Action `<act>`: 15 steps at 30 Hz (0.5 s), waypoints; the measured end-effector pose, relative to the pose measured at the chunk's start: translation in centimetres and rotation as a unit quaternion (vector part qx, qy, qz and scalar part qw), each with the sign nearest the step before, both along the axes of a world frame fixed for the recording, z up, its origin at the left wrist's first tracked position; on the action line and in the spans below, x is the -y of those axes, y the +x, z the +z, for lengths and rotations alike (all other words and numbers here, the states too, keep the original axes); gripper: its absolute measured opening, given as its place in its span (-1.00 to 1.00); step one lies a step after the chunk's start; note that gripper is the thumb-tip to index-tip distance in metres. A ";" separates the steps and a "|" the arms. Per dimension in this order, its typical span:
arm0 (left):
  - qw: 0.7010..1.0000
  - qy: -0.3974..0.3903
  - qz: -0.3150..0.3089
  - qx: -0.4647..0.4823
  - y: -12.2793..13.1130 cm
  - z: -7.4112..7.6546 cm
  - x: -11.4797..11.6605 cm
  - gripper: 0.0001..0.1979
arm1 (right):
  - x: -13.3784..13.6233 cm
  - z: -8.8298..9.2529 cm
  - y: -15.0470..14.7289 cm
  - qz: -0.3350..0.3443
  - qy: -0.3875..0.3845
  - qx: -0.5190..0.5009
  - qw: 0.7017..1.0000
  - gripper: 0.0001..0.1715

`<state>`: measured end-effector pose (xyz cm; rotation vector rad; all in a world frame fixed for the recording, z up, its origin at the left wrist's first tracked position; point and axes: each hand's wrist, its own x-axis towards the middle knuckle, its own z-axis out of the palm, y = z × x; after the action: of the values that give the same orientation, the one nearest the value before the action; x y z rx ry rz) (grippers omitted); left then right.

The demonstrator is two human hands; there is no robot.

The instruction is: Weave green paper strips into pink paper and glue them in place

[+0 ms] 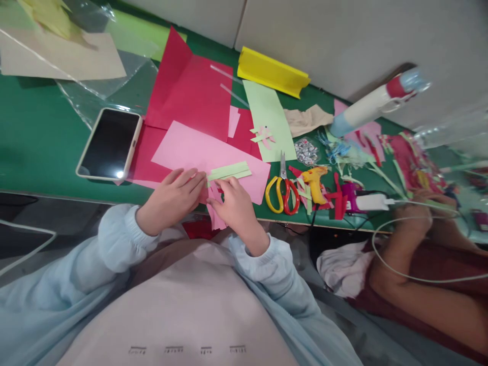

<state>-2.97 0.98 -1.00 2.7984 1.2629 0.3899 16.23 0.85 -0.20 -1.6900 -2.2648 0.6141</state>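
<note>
My left hand [173, 197] lies flat on a sheet of pink paper [179, 145], its fingers stretched out towards some paper strips. Close beside it, my right hand [239, 207] has thumb and forefinger curled around pink paper strips [216, 219], which hang over the table's front edge. Two light green paper strips [232, 170] lie side by side on the pink sheet, just beyond my right fingers. Part of the strips is hidden under my hands. Scissors [282, 190] with yellow and red handles rest to the right.
A phone [110, 145] lies left of red card [194, 91]. A green sheet [270, 117] bears a small woven paper piece [264, 136]. Rightward are a bag of googly eyes [306, 151], a yellow glue gun [315, 184], a bottle [366, 109] and another person's arm [400, 244].
</note>
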 end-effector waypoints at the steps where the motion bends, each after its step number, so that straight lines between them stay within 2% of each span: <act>1: 1.000 0.000 -0.003 -0.004 0.0 0.0 -0.1 -0.53 | 0.0 0.0 0.0 0.001 -0.002 0.000 1.000 -0.57; 8: 1.000 -0.004 -0.023 -0.009 -0.4 0.1 -0.7 -0.55 | -0.1 -0.1 0.1 0.015 0.005 -0.009 1.000 -0.58; 15: 0.995 -0.056 -0.056 0.055 -1.6 0.1 -3.8 -0.54 | -0.2 -0.1 0.1 0.020 0.005 0.004 1.000 -0.55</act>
<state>-4.53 4.74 -0.94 2.6981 1.0649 0.4451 16.37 1.03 -0.28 -1.6499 -2.3088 0.6029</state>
